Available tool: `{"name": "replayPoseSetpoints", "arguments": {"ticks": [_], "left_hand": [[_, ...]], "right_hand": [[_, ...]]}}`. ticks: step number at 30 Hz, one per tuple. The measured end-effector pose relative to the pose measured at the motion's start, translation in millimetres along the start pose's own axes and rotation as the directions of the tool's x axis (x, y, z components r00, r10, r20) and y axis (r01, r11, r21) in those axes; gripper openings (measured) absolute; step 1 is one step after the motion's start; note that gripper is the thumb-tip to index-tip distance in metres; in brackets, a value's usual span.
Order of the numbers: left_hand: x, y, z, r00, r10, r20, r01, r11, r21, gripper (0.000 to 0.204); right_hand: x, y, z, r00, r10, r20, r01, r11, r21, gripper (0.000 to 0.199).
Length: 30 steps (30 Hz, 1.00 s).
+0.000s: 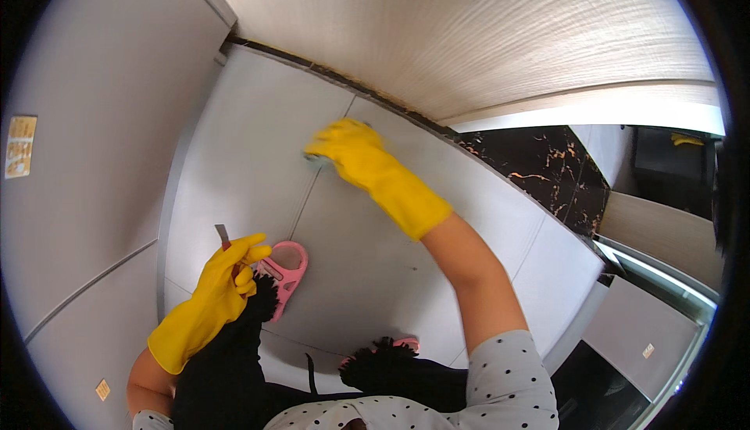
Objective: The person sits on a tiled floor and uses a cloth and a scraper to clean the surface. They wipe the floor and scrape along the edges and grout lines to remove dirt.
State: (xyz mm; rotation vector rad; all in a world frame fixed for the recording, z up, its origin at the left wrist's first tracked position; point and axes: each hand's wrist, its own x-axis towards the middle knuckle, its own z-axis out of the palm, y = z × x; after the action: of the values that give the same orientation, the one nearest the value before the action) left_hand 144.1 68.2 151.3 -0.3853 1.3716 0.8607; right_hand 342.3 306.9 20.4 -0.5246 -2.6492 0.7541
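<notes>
Both my hands wear yellow rubber gloves. My left hand (230, 274), over my left knee, is closed round a small scraper with a flat metal blade (222, 233) that points away from me. A bit of its reddish handle shows between the fingers. Out in front, my right hand (348, 145) reaches down to the grey tiled floor (250, 133). Under its fingers is a greyish-green cloth or pad (316, 158), mostly hidden by the glove. It lies by a tile joint.
A pale wood-grain panel (469, 32) rises ahead above a dark marbled skirting. Grey cabinet doors (94, 117) stand at the left. To the right are a black marbled strip (539, 164) and an opening with dark items. My foot wears a pink slipper (293, 274).
</notes>
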Motion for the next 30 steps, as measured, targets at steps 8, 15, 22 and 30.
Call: {"name": "replayPoseSetpoints", "arguments": {"ticks": [8, 15, 22, 30], "left_hand": [[-4.7, -8.0, -15.8, 0.999, 0.006, -0.045, -0.010, 0.996, -0.091, 0.030], [-7.1, -4.3, -8.2, 1.000, 0.008, -0.006, -0.008, 0.997, -0.072, 0.028], [-3.0, -3.1, -1.2, 0.999, -0.007, -0.035, 0.007, 1.000, -0.012, 0.027], [-1.0, -3.5, -8.3, 0.999, -0.018, 0.036, 0.019, 0.999, -0.028, 0.032]], "right_hand": [[7.5, -23.9, 19.2, 0.832, 0.221, 0.510, -0.316, 0.943, 0.108, 0.030], [-175.6, -13.2, -37.7, 0.859, 0.159, 0.487, -0.212, 0.976, 0.055, 0.035], [-103.7, 35.8, -54.4, 0.926, 0.375, -0.039, -0.372, 0.926, 0.065, 0.049], [-220.0, 15.2, -33.7, 0.878, 0.460, 0.132, -0.472, 0.787, 0.398, 0.045]]}}
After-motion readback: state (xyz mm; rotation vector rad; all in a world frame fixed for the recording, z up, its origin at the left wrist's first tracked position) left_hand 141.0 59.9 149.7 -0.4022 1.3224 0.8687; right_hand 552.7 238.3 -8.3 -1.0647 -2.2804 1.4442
